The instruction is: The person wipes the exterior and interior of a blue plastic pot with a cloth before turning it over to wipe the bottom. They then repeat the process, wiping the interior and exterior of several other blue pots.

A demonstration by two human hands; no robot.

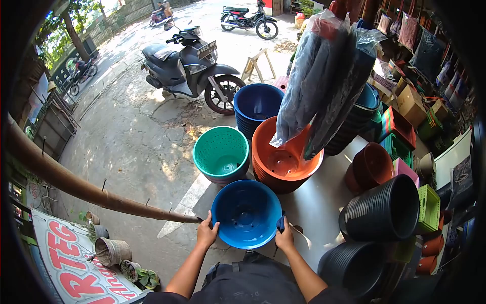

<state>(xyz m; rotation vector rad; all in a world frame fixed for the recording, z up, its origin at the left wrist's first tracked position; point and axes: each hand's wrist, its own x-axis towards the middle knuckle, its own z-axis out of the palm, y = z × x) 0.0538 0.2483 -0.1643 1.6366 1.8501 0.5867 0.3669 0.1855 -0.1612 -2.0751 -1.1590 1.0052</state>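
Note:
A round blue plastic pot [246, 215] with several dark spots in its base is in front of my body, its mouth facing up at me. My left hand [206, 233] is closed on its left side, thumb by the rim. On the right side, my right hand [285, 237] is closed around a dark blue cloth [280, 223], pressed against the pot's rim. Just beyond are a green pot [221, 152] with a perforated wall and a stack of orange pots [282, 160]. The undersides of the fingers are hidden.
Dark blue pots [257, 101] stand behind. Plastic-wrapped bundles [316, 76] hang over the orange stack. Black pots [379, 210] lie stacked at right. A bamboo pole [101, 187] with nails reaches in from the left. A scooter [187, 66] is parked ahead; a lettered banner [76, 258] is lower left.

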